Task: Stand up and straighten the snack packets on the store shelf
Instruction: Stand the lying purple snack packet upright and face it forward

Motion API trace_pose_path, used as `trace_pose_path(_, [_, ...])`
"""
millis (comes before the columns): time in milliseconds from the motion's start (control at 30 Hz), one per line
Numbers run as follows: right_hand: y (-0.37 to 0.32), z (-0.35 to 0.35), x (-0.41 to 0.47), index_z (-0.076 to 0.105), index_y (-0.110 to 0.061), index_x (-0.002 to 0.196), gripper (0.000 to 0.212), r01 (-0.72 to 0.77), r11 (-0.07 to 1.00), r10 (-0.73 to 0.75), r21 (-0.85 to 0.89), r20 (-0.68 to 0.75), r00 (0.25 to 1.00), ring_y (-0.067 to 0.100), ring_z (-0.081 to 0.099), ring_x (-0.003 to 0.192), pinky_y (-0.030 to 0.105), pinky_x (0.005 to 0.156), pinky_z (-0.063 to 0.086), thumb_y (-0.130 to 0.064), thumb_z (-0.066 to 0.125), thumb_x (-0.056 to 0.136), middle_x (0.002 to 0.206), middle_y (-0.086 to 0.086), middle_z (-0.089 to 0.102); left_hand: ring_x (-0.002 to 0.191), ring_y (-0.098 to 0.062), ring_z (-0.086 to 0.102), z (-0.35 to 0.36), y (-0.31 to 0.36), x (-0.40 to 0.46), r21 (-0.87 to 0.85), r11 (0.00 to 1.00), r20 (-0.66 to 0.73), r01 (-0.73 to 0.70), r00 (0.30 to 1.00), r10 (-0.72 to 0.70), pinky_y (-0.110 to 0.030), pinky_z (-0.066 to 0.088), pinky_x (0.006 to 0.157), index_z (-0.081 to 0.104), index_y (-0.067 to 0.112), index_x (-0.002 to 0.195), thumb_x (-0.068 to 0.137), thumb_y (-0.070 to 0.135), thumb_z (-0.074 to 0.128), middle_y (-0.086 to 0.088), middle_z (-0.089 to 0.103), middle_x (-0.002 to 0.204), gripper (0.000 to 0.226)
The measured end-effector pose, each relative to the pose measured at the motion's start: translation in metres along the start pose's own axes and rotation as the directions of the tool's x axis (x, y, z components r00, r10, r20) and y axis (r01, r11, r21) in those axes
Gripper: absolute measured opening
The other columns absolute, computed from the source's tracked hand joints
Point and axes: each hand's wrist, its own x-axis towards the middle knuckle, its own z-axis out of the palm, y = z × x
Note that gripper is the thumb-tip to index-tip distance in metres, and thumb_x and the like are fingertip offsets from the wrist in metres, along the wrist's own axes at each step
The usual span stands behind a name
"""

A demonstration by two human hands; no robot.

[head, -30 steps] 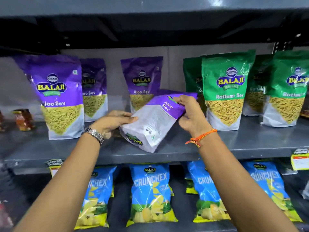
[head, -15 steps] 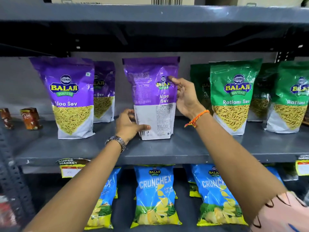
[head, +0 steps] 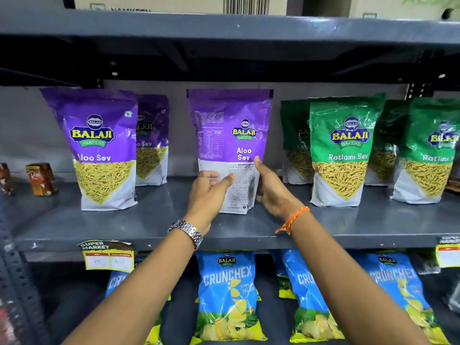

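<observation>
A purple Aloo Sev packet (head: 230, 135) stands upright in the middle of the grey shelf (head: 159, 220), its printed back side facing me. My left hand (head: 210, 195) holds its lower left corner, thumb across the white panel. My right hand (head: 272, 191) grips the lower right edge, thumb on the front and fingers behind. Two more purple Aloo Sev packets, one in front (head: 99, 148) and one behind (head: 153, 139), stand upright to the left. Green Ratlami Sev packets (head: 344, 150) stand upright to the right, with more behind them.
Small brown cartons (head: 41, 179) sit at the shelf's far left. Blue Crunchex chip bags (head: 227, 295) fill the lower shelf. A price tag (head: 108, 256) hangs on the shelf's front lip. The upper shelf (head: 224, 28) overhangs closely, with a cardboard box on top.
The middle purple packet went from lying tilted in my hands to standing upright on the shelf. Both hands slid down from its top and side to its lower corners.
</observation>
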Motion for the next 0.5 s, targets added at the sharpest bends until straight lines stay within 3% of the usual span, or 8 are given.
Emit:
trace_pose_path(133, [0.009, 0.019, -0.028, 0.078, -0.039, 0.079, 0.050, 0.098, 0.995, -0.099, -0.025, -0.056, 0.993, 0.004, 0.073, 0.077, 0.032, 0.079, 0.054, -0.049, 0.037, 0.106, 0.091, -0.013, 0.080, 0.120, -0.032, 0.067, -0.005, 0.013, 0.009, 0.017, 1.000, 0.010, -0.003, 1.000, 0.003, -0.055, 0.050, 0.109, 0.066, 0.010, 0.119, 0.069, 0.084, 0.038, -0.015, 0.070, 0.128, 0.094])
trace_pose_path(233, [0.029, 0.038, -0.044, 0.063, -0.032, 0.094, 0.024, 0.097, 0.993, -0.105, -0.073, -0.107, 0.989, 0.015, 0.067, 0.102, 0.037, 0.099, 0.053, -0.045, 0.046, 0.104, 0.116, -0.001, 0.074, 0.117, -0.026, 0.073, -0.012, 0.018, 0.025, -0.089, 0.994, 0.125, 0.062, 0.991, -0.051, -0.045, 0.054, 0.107, 0.072, 0.015, 0.124, 0.079, 0.089, 0.022, -0.011, 0.078, 0.122, 0.099])
trace_pose_path(300, [0.035, 0.046, -0.047, 0.058, -0.033, 0.095, 0.014, 0.054, 0.996, -0.055, -0.073, -0.009, 0.998, 0.013, 0.063, 0.100, 0.033, 0.091, 0.046, -0.043, 0.051, 0.102, 0.109, -0.011, 0.067, 0.099, -0.014, 0.081, -0.020, 0.017, 0.040, -0.211, 0.974, 0.175, 0.081, 0.984, -0.044, -0.025, 0.064, 0.078, 0.075, 0.023, 0.109, 0.094, 0.078, 0.012, 0.003, 0.085, 0.096, 0.085])
trace_pose_path(367, [0.032, 0.042, -0.040, 0.060, -0.030, 0.095, 0.004, 0.061, 0.998, -0.061, -0.028, 0.002, 0.998, 0.009, 0.062, 0.091, 0.030, 0.080, 0.045, -0.031, 0.059, 0.098, 0.099, -0.012, 0.066, 0.069, 0.002, 0.078, -0.032, 0.016, 0.052, -0.282, 0.955, 0.161, 0.091, 0.986, -0.047, -0.016, 0.059, 0.058, 0.071, 0.025, 0.101, 0.098, 0.072, 0.008, 0.015, 0.082, 0.079, 0.079])
trace_pose_path(433, [0.024, 0.027, -0.027, 0.060, -0.022, 0.099, 0.014, 0.156, 0.988, -0.154, 0.006, -0.125, 0.980, 0.008, 0.062, 0.081, 0.025, 0.070, 0.046, -0.011, 0.066, 0.093, 0.091, -0.006, 0.067, 0.070, 0.006, 0.076, -0.043, 0.013, 0.055, -0.257, 0.964, 0.096, 0.061, 0.995, -0.038, -0.018, 0.059, 0.071, 0.072, 0.023, 0.106, 0.100, 0.069, 0.010, 0.019, 0.080, 0.091, 0.077])
trace_pose_path(500, [0.016, 0.008, -0.010, 0.057, -0.011, 0.110, 0.029, 0.204, 0.978, -0.206, -0.030, -0.223, 0.953, 0.004, 0.065, 0.074, 0.017, 0.063, 0.049, 0.004, 0.069, 0.088, 0.087, -0.003, 0.066, 0.105, -0.003, 0.070, -0.048, 0.008, 0.054, -0.195, 0.980, 0.037, 0.031, 0.999, -0.024, -0.029, 0.050, 0.102, 0.068, 0.020, 0.124, 0.104, 0.059, 0.026, 0.009, 0.075, 0.116, 0.061])
